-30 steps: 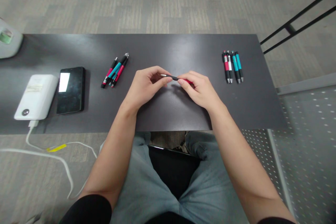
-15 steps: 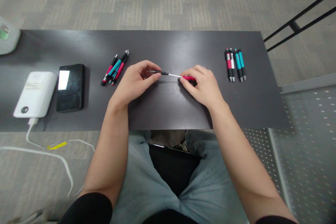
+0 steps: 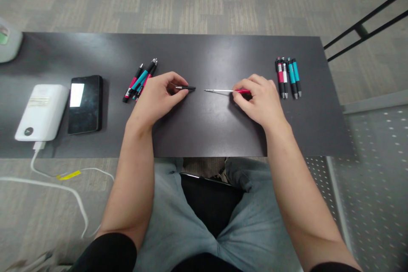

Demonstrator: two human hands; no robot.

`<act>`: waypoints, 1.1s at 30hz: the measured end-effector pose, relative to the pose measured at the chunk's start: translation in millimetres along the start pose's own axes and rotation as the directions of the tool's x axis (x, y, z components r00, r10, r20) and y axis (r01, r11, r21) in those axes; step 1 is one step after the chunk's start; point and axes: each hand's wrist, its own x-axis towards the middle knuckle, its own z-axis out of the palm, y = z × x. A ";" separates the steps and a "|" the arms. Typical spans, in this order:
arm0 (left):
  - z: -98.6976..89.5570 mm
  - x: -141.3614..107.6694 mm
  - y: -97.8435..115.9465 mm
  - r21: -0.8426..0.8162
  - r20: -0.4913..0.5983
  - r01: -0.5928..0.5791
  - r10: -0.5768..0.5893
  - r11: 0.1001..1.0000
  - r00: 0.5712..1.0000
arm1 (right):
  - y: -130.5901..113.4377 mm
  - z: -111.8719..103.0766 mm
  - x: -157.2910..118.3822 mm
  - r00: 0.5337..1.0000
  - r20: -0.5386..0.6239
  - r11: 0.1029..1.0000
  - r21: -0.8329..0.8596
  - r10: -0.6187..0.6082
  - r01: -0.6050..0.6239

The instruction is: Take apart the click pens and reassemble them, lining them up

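Observation:
Over the middle of the dark table [image 3: 204, 136], my left hand [image 3: 161, 95] pinches a black pen grip section [image 3: 190, 88] with a silvery tip pointing into the palm. Facing it across a gap, a red pen barrel [image 3: 244, 91] is held between the thumb and fingers of my right hand [image 3: 259, 97]. A thin pale refill [image 3: 218, 91] sticks out of that barrel towards the left. Beside my left hand lies a loose pile of pens [image 3: 138, 80], red and blue with black ends. Right of my right hand, several pens [image 3: 288, 77] lie side by side.
A black phone-like device [image 3: 85, 112] and a white power bank [image 3: 43, 112] lie on the left, a white cable [image 3: 36, 157] plugged into the latter. At the far left edge is a pale rounded object [image 3: 11, 46]. Black metal bars [image 3: 360, 32] stand beyond the table's right end.
My hands have moved apart, the right one going right with the red barrel. The refill has come free of the black grip section, and its tip now shows.

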 end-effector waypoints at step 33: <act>34.0 -2.8 28.6 0.202 0.207 -0.212 0.170 0.956 0.963 | -4.1 -19.5 3.1 0.994 0.055 0.967 0.242 -0.092 0.076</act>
